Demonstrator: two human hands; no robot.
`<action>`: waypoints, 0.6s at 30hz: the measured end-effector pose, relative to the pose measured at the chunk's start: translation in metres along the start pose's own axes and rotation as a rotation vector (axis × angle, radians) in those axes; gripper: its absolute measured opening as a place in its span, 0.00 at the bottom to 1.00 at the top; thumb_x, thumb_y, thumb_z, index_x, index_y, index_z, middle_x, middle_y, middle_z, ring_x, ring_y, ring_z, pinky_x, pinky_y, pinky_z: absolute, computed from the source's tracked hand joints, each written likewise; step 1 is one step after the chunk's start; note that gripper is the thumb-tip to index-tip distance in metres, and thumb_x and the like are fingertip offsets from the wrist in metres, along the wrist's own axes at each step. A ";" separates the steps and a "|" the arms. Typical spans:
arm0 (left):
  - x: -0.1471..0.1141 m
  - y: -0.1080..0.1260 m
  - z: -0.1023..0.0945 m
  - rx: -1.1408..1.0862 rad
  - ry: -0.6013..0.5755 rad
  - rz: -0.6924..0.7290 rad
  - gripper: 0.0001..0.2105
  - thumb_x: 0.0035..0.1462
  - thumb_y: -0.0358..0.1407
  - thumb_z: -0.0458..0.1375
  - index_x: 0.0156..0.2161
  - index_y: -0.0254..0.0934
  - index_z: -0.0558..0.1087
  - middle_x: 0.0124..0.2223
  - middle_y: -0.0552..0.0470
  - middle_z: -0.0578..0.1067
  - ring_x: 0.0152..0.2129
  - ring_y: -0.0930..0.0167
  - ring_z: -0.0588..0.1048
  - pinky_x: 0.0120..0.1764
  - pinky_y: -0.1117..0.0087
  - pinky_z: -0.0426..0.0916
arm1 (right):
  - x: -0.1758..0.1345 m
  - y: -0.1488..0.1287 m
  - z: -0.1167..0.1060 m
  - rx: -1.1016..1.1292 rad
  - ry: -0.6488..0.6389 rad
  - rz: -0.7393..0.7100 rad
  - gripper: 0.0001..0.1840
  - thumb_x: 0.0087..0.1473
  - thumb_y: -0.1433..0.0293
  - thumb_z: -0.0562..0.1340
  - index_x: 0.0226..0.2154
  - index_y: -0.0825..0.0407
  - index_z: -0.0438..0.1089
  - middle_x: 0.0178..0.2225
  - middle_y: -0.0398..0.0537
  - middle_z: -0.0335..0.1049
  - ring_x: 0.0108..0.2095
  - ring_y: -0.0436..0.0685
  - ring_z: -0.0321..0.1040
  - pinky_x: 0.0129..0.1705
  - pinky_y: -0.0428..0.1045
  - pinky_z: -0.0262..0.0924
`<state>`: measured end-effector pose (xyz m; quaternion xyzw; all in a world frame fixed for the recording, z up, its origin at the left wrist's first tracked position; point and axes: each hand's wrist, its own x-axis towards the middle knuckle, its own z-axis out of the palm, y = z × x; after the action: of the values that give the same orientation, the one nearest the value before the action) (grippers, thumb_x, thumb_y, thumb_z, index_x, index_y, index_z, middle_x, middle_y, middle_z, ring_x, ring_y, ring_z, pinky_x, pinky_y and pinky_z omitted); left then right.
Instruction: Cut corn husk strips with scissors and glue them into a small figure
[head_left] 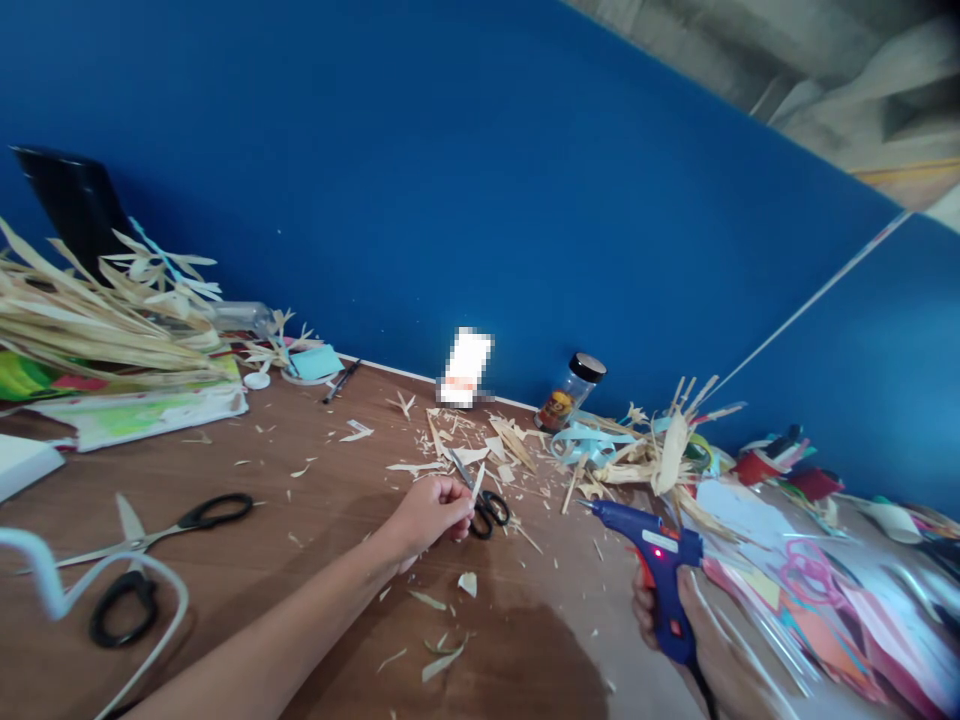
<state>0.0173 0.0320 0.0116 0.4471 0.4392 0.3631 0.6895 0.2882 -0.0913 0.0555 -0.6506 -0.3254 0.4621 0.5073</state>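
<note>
My left hand [435,515] is closed over the middle of the brown table, pinching a small pale leaf strip [478,484] that points upward. Just behind that hand lies a small pair of scissors [491,512] with black handles, partly covered by it. My right hand [694,620] grips a blue hot glue gun [660,565], its fingers around the handle by the orange trigger. A red light glows on the glue gun's side, and its nozzle points left, apart from the leaf strip. Dry leaf scraps [510,450] lie around my left hand.
Large open scissors [139,540] and a white cable [169,640] lie at left. Dried leaves [97,310] are piled behind them. A jar [566,395] leans by the blue partition [420,180]. Ribbons [589,442], dry husks [667,455] and coloured craft materials [840,610] crowd the right.
</note>
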 end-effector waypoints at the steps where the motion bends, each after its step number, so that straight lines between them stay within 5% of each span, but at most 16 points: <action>1: 0.000 0.000 0.000 0.001 0.001 0.001 0.07 0.41 0.35 0.58 0.24 0.34 0.65 0.18 0.56 0.69 0.15 0.77 0.68 0.21 0.76 0.60 | -0.002 -0.001 0.002 -0.019 0.015 0.004 0.23 0.40 0.49 0.61 0.26 0.53 0.66 0.22 0.45 0.64 0.23 0.53 0.61 0.23 0.46 0.61; 12: 0.001 -0.003 0.000 -0.025 -0.004 0.017 0.07 0.41 0.35 0.58 0.24 0.34 0.65 0.18 0.57 0.70 0.15 0.77 0.67 0.23 0.74 0.62 | -0.013 -0.011 0.018 -0.039 0.019 -0.055 0.23 0.43 0.49 0.58 0.24 0.53 0.65 0.20 0.44 0.61 0.20 0.51 0.57 0.20 0.45 0.57; 18: 0.001 -0.002 -0.001 0.002 -0.002 0.003 0.07 0.41 0.36 0.58 0.25 0.34 0.66 0.18 0.56 0.70 0.15 0.76 0.68 0.21 0.75 0.60 | -0.010 -0.014 0.014 -0.049 -0.087 -0.055 0.24 0.41 0.48 0.60 0.21 0.53 0.63 0.19 0.42 0.58 0.20 0.50 0.56 0.22 0.46 0.57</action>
<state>0.0173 0.0323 0.0095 0.4489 0.4381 0.3632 0.6890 0.2726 -0.0912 0.0707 -0.6328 -0.3760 0.4678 0.4892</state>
